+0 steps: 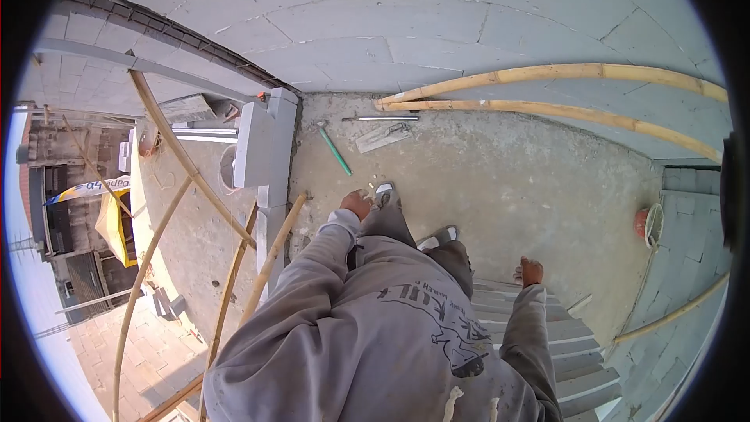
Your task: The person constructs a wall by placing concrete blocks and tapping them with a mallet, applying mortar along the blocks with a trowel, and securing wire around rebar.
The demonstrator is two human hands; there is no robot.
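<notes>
Both my hands hang empty, fingers loosely curled: left hand (356, 204) near the hammer (334, 149), right hand (531, 271) over the steps (582, 359).

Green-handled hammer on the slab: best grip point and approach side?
Grip the green-handled hammer mid-handle, toward the end nearest the feet. It lies flat on the concrete floor, its head pointing to the block wall, the handle running back toward the person. Probably best come from above with the left hand, which is nearer; both hands look empty.
</notes>
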